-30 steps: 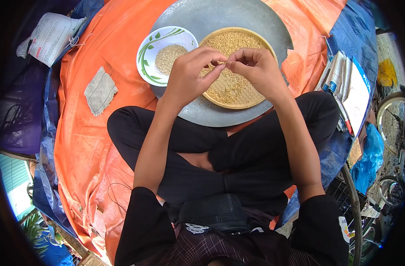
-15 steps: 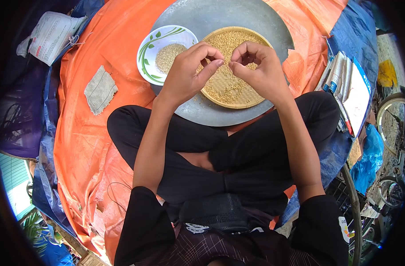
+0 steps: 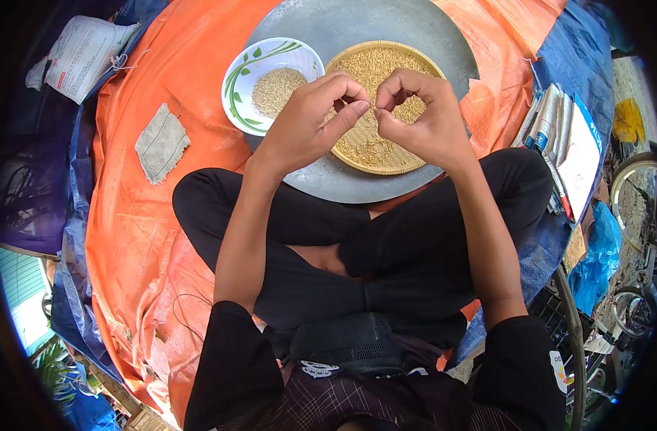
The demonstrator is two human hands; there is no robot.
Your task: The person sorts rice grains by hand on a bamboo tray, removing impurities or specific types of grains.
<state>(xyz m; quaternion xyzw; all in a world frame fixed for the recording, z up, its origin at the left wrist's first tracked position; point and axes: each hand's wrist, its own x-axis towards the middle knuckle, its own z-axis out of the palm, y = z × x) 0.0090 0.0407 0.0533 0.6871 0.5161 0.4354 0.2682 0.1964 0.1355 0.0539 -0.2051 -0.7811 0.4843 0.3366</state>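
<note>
Above a round woven bamboo tray (image 3: pixel 386 171), my left hand (image 3: pixel 315 118) and my right hand (image 3: pixel 425 118) face each other with their fingertips close together. Each has thumb and index finger pinched; whatever lies between the tips is too small to make out. Golden unhusked grain (image 3: pixel 375 65) is spread over the tray, thinner toward its near side, where the weave shows. A white bowl (image 3: pixel 231 115) with green leaf patterns stands left of the tray, partly behind my left hand. Paler grain (image 3: pixel 278 90) lies in a heap inside it.
Bowl and tray rest on a round grey metal sheet (image 3: pixel 321 183) over an orange tarp (image 3: pixel 149 237). A grey cloth scrap (image 3: pixel 162 144) lies to the left. Folded sacks (image 3: pixel 551 129) are at the right, a white sack (image 3: pixel 88 57) at the upper left. My crossed legs (image 3: pixel 414 244) border the near side.
Both hands keep their pinched pose over the tray. My left hand has shifted slightly right, and the fingertips of the two hands are nearer each other.
</note>
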